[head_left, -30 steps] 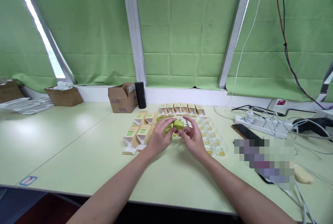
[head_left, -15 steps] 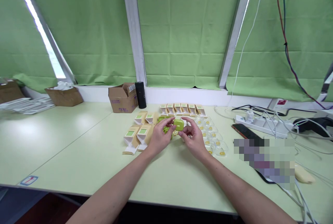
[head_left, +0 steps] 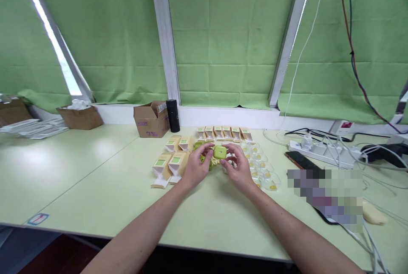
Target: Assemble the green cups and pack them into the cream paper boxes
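Between my hands is a small glossy green case [head_left: 219, 152] with rounded corners, held up above the table. My left hand [head_left: 198, 164] closes on its left side with thumb and fingertips. On its right side, my right hand [head_left: 236, 166] grips it the same way, fingers bent. Behind and below my left hand lie several similar green pieces [head_left: 199, 143], partly covered by my fingers. Some small pale items show under my right fingers, too hidden to name. Close to my right hand stand rows of clear plastic shells [head_left: 262, 165] with yellow centres.
Open cardboard boxes with green squares [head_left: 161, 162] stand left of my hands, and a row of them [head_left: 226, 129] at the back. Farther off are a brown carton [head_left: 151, 121] and a black bottle [head_left: 172, 115]. A phone [head_left: 304, 162], power strip [head_left: 321, 151] and cables lie right.
The green case has turned slightly in my fingers, so its broad face with a small mark shows more squarely. The white part seen at its right side is out of sight. My hands have barely moved.
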The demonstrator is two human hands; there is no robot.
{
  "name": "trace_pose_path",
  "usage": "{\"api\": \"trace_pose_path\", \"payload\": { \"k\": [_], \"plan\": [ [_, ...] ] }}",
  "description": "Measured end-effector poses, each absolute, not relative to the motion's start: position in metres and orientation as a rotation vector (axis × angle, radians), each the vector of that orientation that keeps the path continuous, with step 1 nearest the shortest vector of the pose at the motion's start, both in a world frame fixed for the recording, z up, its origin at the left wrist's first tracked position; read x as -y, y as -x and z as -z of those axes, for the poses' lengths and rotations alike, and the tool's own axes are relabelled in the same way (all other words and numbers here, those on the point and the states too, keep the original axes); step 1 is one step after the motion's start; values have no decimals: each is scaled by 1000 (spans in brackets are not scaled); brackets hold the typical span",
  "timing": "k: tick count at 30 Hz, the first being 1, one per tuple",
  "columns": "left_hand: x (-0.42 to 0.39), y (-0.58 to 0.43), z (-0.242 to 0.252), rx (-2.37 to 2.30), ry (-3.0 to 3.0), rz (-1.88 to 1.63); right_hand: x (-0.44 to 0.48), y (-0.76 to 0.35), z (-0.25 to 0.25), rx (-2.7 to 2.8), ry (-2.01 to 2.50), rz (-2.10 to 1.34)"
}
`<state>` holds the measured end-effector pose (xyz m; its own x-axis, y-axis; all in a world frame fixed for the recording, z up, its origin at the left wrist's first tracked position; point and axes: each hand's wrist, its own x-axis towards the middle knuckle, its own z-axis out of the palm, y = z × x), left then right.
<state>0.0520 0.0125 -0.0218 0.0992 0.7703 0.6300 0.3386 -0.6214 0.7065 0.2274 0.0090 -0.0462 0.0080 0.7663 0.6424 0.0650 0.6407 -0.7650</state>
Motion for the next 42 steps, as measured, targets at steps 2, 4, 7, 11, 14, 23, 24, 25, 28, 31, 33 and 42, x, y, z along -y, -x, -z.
{"api": "trace_pose_path", "payload": {
  "k": [2,4,7,11,14,23,24,25,28,31,33,42],
  "plan": [
    [-12,-51,23,-1052,-2032,-1516,-11,-228,46,1453,702,-709],
    [-12,-51,23,-1028,-2062,-1497,-12,-228,47,1420,672,-792],
    [-12,-51,24,-1038,-2086,-1488,-14,-228,48,1365,654,-879],
    [-14,-51,24,-1074,-2099,-1503,-14,-228,48,1316,642,-934],
    [-16,-51,24,-1075,-2117,-1520,-14,-228,47,1303,624,-962],
    [-18,-48,26,-1103,-2211,-1572,-11,-230,43,1275,591,-1058],
    [-18,-48,26,-1093,-2234,-1584,-11,-230,43,1277,594,-1045],
    [-18,-48,26,-1080,-2261,-1592,-11,-229,43,1276,601,-1028],
    [-17,-48,26,-1027,-2353,-1574,-11,-227,44,1272,637,-988],
    [-15,-49,26,-977,-2391,-1542,-11,-225,45,1289,680,-958],
    [-14,-49,27,-954,-2382,-1519,-11,-224,45,1304,702,-939],
    [-13,-50,23,-917,-2226,-1456,-11,-227,45,1398,781,-805]
  ]
}}
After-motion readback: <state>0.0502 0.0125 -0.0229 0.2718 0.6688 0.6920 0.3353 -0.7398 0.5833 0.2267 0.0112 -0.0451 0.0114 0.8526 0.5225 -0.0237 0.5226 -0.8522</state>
